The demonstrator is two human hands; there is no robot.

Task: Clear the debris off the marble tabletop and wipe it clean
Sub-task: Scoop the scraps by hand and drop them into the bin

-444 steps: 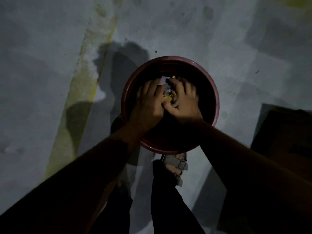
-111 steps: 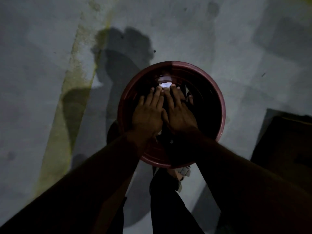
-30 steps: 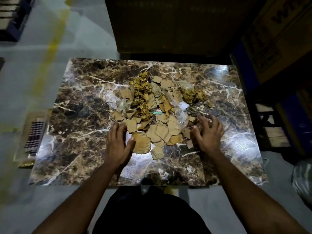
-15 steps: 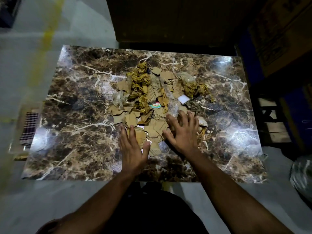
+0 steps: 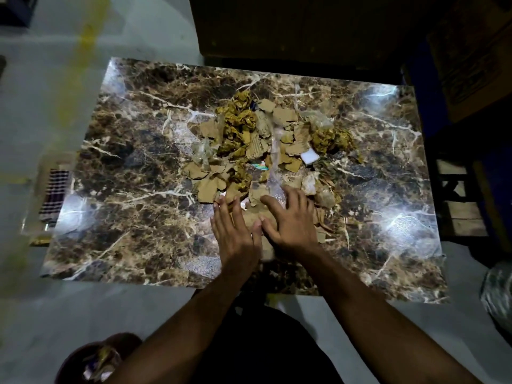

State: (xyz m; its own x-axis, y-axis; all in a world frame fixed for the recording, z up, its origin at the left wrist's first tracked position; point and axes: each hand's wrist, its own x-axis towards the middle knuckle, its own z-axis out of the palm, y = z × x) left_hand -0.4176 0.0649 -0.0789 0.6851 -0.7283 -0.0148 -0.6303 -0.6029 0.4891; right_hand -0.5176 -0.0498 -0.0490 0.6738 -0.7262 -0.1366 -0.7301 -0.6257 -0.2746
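Note:
A brown marble tabletop (image 5: 133,173) carries a heap of debris (image 5: 260,151) at its middle: torn cardboard scraps, crumpled yellow-gold paper, clear plastic wrap and a small white block (image 5: 309,156). My left hand (image 5: 235,234) lies flat with straight fingers on the near edge of the heap. My right hand (image 5: 289,220) sits beside it, fingers spread over cardboard pieces and plastic wrap. The two hands touch at the thumbs. Neither hand grips anything that I can see.
A dark red bucket (image 5: 80,358) holding scraps shows at the bottom left on the grey floor. A checked cloth (image 5: 54,194) lies on a low stand left of the table. Dark cartons stand behind and to the right. A shiny plastic bag (image 5: 498,295) sits at the right edge.
My hands left the bucket and came to the table. Over the last second they slid together from either side of the heap's near edge, pushing cardboard scraps inward.

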